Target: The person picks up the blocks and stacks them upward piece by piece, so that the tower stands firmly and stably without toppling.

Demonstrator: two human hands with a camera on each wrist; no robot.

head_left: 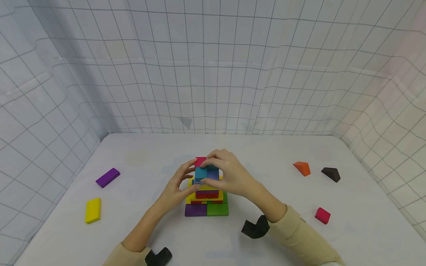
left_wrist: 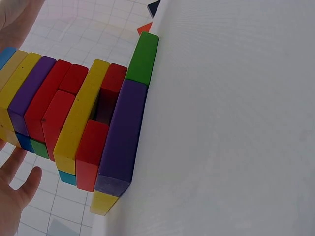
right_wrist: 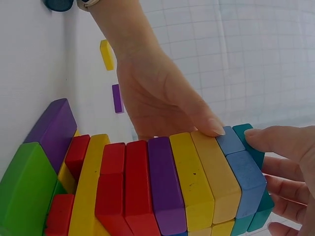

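A tower of coloured blocks (head_left: 207,195) stands mid-table, on a purple block (head_left: 195,210) and a green block (head_left: 217,209). Near its top, my right hand (head_left: 229,173) pinches a teal block (right_wrist: 255,146) between thumb and fingers. My left hand (head_left: 178,186) is at the tower's left side, fingers extended; its thumb tip meets the upper layers by a tan block (right_wrist: 216,182) and a blue block (right_wrist: 246,184). A pinkish-red block (head_left: 200,161) shows at the top, partly behind the fingers. Red, yellow and purple layers lie lower in the left wrist view.
Loose on the left lie a purple block (head_left: 108,177) and a yellow block (head_left: 93,210). To the right are an orange block (head_left: 302,168), a black block (head_left: 331,174) and a red block (head_left: 322,215). Grid-patterned curtains (head_left: 213,74) enclose the white table.
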